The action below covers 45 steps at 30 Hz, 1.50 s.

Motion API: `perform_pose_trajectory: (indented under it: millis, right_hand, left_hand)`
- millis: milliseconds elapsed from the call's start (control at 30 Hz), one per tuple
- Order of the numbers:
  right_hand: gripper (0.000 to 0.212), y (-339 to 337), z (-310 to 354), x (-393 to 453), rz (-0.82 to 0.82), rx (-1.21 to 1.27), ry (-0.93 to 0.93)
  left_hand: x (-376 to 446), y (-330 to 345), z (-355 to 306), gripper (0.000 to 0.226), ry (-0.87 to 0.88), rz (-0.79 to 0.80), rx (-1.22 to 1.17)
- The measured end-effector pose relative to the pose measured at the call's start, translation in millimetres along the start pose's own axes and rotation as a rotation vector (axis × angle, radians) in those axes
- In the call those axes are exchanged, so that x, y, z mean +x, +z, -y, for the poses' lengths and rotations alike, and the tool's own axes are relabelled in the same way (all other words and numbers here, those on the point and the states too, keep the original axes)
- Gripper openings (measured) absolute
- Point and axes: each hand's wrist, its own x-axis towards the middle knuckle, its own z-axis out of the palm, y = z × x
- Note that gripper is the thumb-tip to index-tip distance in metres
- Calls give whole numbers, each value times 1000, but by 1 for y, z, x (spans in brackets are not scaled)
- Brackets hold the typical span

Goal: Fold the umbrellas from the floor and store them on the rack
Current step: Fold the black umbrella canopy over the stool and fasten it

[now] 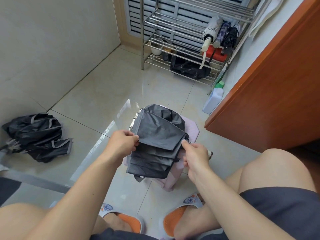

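Right now your left hand (122, 142) pinches the left edge of the black umbrella (155, 144), and your right hand (195, 157) has its grip closed on the right side, near the rib tips. Its canopy lies in stacked pleats over a pink stool (190, 130) between your knees. Well off to your left, a second black umbrella (38, 135) lies crumpled on the floor (103, 94) by the wall. Ahead stands the metal rack (173, 30), with three folded umbrellas (220, 33) resting together on a shelf at its right end.
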Motion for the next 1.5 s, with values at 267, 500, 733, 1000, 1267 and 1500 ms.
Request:
perform_pose_trajectory:
  millis: [267,500,733,1000,1267,1500]
  right_hand:
    - [16,9,3,-8,194,91,213]
    - [17,11,7,-7,160,291,214]
    - [21,6,7,-12,295,298,400]
    - [22,7,9,-14,318,265,395]
    - [15,2,3,-3,199,-274,107]
    - [38,17,70,79,67,-710,-325]
  left_hand:
    - [0,-2,-2,13,-15,27,-26]
    - [0,-4,-1,12,-15,37,-22]
    - [-2,-4,-3,6,-30,59,-76]
    - [-3,-5,-2,9,-28,55,-71]
    - [9,1,13,14,-1,-3,53]
    - [19,11,36,19,9,-66,146]
